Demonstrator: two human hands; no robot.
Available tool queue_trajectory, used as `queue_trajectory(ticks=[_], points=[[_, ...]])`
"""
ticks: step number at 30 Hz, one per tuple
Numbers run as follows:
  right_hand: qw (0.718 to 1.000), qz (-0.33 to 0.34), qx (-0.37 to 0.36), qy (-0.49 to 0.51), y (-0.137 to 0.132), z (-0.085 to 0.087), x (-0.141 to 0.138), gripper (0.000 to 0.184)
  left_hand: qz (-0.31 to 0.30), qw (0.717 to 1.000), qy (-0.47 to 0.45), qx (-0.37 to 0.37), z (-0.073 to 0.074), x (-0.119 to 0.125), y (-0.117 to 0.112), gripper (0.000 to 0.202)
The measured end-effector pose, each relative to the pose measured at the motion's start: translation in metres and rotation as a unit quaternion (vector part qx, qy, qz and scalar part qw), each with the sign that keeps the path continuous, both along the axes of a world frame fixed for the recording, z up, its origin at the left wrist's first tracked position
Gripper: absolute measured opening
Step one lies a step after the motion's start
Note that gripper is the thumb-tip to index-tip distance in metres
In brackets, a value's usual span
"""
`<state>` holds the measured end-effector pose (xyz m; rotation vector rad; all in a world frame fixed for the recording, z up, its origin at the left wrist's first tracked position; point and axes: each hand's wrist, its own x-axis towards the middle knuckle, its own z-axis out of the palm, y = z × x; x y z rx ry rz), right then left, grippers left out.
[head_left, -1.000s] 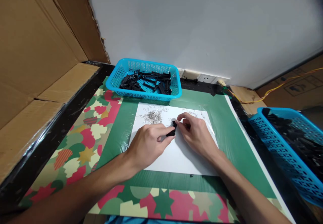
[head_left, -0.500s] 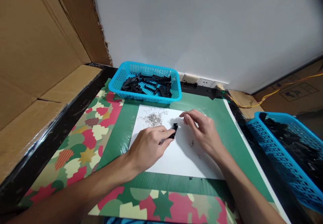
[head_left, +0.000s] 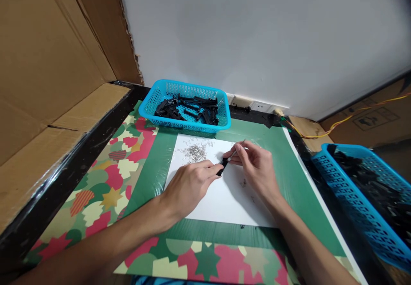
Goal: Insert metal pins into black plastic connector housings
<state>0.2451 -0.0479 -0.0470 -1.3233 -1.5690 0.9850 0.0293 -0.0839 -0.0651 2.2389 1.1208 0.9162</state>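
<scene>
My left hand rests on a white sheet and pinches a small black plastic part by its near end. My right hand is closed in a pinch on a thin metal pin, whose lower tip meets the far end of the black part. A pile of small silver metal pins lies on the sheet just beyond my left hand. A few loose pins lie under my right wrist.
A blue basket with several black plastic parts stands at the back of the green mat. A second blue basket of black parts sits at the right. Cardboard walls rise on the left. Wall sockets and a yellow wire are behind.
My right hand left the black part, reached to the far right of the sheet, picked up a metal pin and came back to the part's tip. My left hand barely moved.
</scene>
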Motion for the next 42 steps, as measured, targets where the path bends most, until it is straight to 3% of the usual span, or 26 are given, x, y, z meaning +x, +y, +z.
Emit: queue_trajectory(ticks=[8, 15, 25, 30, 37, 42], points=[[0.998, -0.035, 0.042, -0.026, -0.004, -0.010, -0.007, 0.039, -0.040, 0.993, -0.085, -0.070, -0.005, 0.000, 0.004, 0.033], [0.996, -0.064, 0.052, 0.044, -0.007, -0.020, -0.012, 0.034, -0.014, 0.985, -0.123, -0.119, -0.002, 0.000, 0.006, 0.027], [0.996, -0.058, 0.069, 0.018, -0.007, -0.023, -0.017, 0.034, 0.002, 0.974, -0.147, -0.170, 0.000, 0.000, 0.007, 0.027], [0.992, -0.062, 0.092, 0.064, -0.005, -0.009, -0.014, 0.032, 0.021, 0.967, -0.164, -0.196, -0.003, -0.001, 0.009, 0.029], [0.962, -0.023, 0.247, -0.116, -0.013, 0.020, 0.007, 0.031, 0.072, 0.937, -0.248, -0.236, -0.015, -0.007, 0.010, 0.051], [0.947, 0.066, 0.259, -0.179, -0.028, 0.034, 0.014, 0.018, 0.079, 0.940, -0.251, -0.217, -0.012, -0.007, 0.013, 0.051]])
